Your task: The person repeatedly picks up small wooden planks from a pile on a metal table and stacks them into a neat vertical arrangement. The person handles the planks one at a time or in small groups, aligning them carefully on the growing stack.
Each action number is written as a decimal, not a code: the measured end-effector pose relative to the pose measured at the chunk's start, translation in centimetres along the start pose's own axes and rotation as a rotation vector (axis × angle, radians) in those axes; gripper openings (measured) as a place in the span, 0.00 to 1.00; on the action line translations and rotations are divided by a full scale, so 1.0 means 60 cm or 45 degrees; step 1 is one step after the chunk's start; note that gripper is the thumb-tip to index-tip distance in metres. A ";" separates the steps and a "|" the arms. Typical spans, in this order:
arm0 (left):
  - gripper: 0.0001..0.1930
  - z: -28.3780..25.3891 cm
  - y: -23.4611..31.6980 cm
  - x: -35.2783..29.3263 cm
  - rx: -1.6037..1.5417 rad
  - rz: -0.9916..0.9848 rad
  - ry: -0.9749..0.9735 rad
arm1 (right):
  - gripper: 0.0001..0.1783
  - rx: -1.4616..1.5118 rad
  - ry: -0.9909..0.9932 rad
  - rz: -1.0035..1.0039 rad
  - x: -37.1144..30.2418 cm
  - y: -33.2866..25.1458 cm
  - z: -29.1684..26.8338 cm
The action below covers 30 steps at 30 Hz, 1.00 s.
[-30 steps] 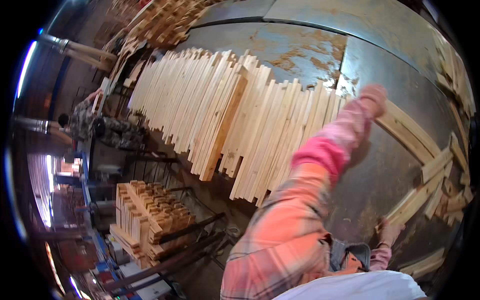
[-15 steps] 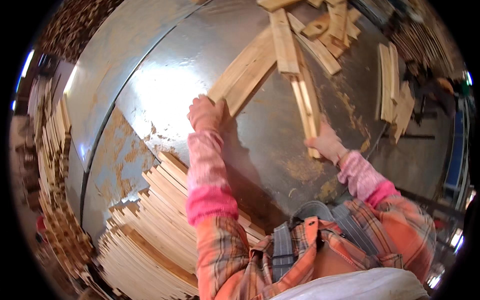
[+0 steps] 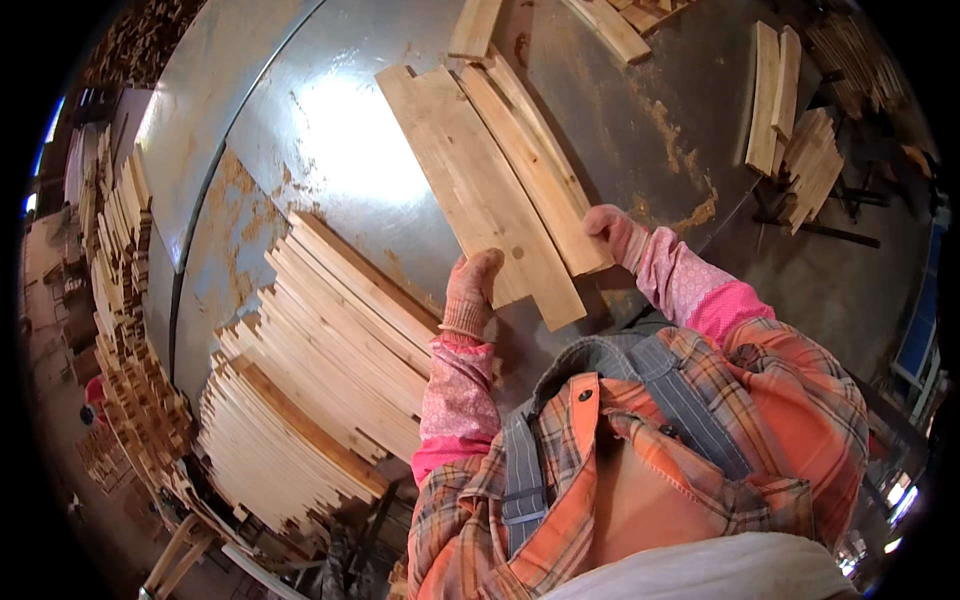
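A wide wooden board (image 3: 470, 185) with stepped ends lies at a slant on the metal table before me. My left hand (image 3: 474, 290), in a pale glove, is closed on its near left edge, with the thumb over the top face. Close along the board's right side runs a narrower wooden plank (image 3: 540, 175). My right hand (image 3: 617, 237), gloved too, has its fingers curled at the plank's near right edge; their undersides are hidden. Another wooden strip (image 3: 530, 105) shows beyond the plank, and a short wooden piece (image 3: 475, 28) touches the far ends.
To my left is a large stack of wooden strips (image 3: 330, 330). More wood pieces (image 3: 610, 28) lie at the far side, and some boards (image 3: 765, 95) at the right edge. Sawdust patches mark the metal table (image 3: 660, 110). Piled wood (image 3: 140, 390) stands farther left.
Both hands have come nearer each other, with the wide board and plank drawn toward me, now side by side. The board has turned, and my view has shifted.
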<state>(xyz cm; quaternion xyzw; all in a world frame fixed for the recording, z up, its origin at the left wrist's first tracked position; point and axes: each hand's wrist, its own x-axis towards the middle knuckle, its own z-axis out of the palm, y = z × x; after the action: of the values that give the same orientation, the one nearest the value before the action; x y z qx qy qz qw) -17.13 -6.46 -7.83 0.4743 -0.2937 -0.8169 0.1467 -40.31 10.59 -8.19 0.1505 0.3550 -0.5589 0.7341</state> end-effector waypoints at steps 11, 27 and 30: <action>0.22 0.100 -0.091 -0.148 0.689 -0.198 0.080 | 0.22 -0.864 -0.201 0.069 -0.047 0.009 0.008; 0.21 0.087 -0.118 -0.121 0.736 0.333 0.825 | 0.43 -2.386 1.063 -0.495 -0.155 -0.142 0.026; 0.24 0.062 -0.146 -0.128 0.900 0.381 0.992 | 0.43 -2.111 0.688 -0.405 -0.198 -0.118 0.055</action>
<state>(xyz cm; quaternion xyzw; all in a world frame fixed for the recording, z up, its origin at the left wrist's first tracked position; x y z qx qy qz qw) -16.07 5.65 -6.55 0.7151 -0.5386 -0.4025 0.1908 -47.16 14.73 3.56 -0.3541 0.8237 -0.1627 0.4119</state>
